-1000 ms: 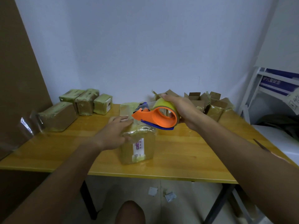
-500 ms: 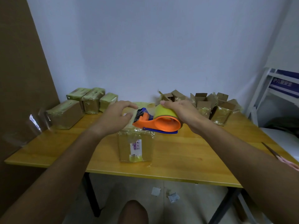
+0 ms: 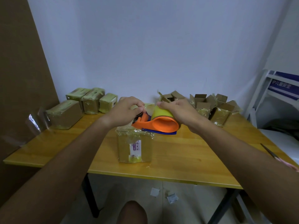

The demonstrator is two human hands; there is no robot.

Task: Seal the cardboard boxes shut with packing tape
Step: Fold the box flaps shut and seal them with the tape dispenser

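We had the right hand [image 3: 179, 112] wrapped around the orange tape dispenser [image 3: 159, 125], left hand [image 3: 127, 110] pinching the tape end at its nose. Box [image 3: 135, 145] sat right under both grips on the desk [image 3: 186, 159]. Best to pull taut and press flat.

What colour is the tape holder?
Orange, with a blue edge; head view shows it.

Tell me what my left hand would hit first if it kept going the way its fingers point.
Probably the tape dispenser: the left hand points right, fingers already at its front end. Depth is unclear from this view.
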